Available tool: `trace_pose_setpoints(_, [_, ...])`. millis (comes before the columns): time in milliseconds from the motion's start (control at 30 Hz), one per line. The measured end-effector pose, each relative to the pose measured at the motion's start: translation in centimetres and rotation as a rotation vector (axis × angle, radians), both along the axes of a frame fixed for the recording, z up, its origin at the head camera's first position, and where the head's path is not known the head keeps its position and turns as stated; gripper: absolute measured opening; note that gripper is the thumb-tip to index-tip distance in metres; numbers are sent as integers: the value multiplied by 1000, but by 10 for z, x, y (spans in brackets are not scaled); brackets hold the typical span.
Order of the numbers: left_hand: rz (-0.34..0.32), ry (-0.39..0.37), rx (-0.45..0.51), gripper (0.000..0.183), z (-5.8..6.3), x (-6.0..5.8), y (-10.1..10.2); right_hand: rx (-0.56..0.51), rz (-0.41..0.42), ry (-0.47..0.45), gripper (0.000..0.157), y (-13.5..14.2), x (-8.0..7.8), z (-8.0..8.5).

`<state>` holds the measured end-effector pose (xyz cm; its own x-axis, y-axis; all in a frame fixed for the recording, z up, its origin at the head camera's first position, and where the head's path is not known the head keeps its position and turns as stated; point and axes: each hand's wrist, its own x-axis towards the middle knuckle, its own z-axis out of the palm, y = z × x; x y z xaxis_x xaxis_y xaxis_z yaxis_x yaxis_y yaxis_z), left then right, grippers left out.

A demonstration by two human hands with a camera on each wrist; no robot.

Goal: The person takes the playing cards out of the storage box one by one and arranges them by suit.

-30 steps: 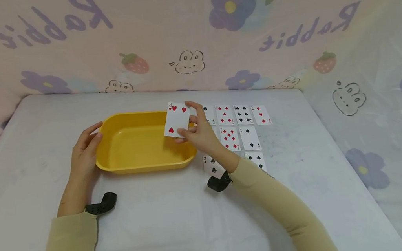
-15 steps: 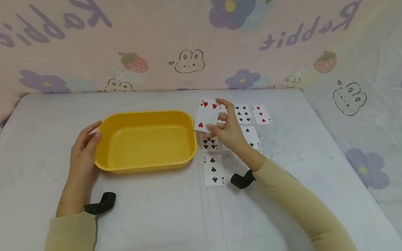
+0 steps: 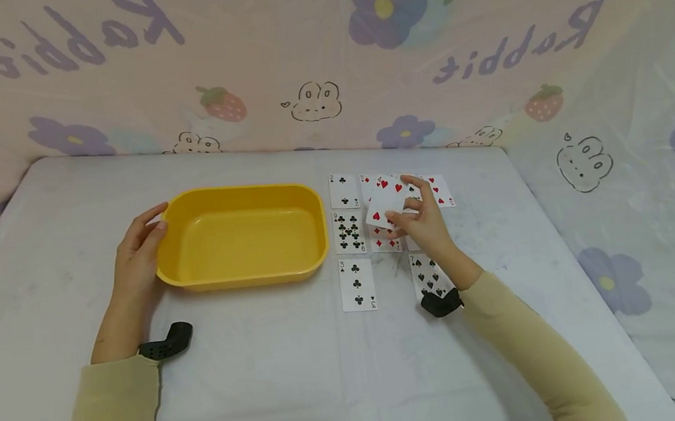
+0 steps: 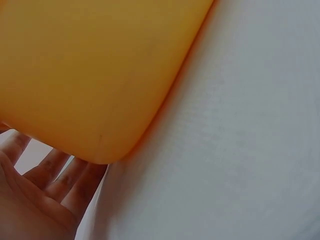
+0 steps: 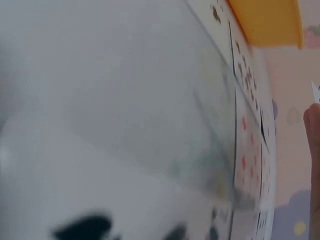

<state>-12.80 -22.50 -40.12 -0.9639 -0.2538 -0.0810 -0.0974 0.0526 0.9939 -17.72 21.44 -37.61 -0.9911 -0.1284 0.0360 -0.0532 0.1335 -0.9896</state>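
Note:
My right hand (image 3: 431, 226) pinches a four of hearts playing card (image 3: 382, 201) by its right side. The card is tilted above the laid-out cards and covers parts of the five of diamonds (image 3: 365, 185) and the seven of diamonds (image 3: 384, 241). In the right wrist view only a finger (image 5: 315, 140) shows at the right edge. My left hand (image 3: 135, 256) rests against the left end of a yellow plastic basin (image 3: 245, 283). Its fingers lie fairly straight along the outer wall in the left wrist view.
Face-up cards lie in rows right of the basin: two of clubs (image 3: 344, 191), nine of clubs (image 3: 349, 233), three of clubs (image 3: 358, 285), seven of spades (image 3: 427, 273) and a three of hearts (image 3: 440, 190). A white cloth (image 3: 255, 375) covers the table; a printed curtain (image 3: 266, 57) hangs behind.
My right hand has carried the four of hearts rightward, from over the basin's right end to above the card rows. The left hand stays at the basin.

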Motion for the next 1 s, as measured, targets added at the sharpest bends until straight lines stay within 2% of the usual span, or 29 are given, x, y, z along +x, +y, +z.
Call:
trace_pose_setpoints(133, [1,-4,-62,40,0,-1,-1,64,-16,-25,68,21,-3,-3])
trace_pose_setpoints(333, [5,-13,-40,40,1,-1,0,189,-53,-56,68,51,-9,-6])
trace_pose_setpoints(633, [9,-17,-24,41,2,0,1,180,-30,-189,66,91,-11,-8])
trace_pose_setpoints(867, [9,-16,-10,41,2,0,1,215,14,-265,65,119,-11,-9])
trace_pose_setpoints(1000, [7,-24,-88,41,1,0,1,267,47,-302,66,133,-10,-12])
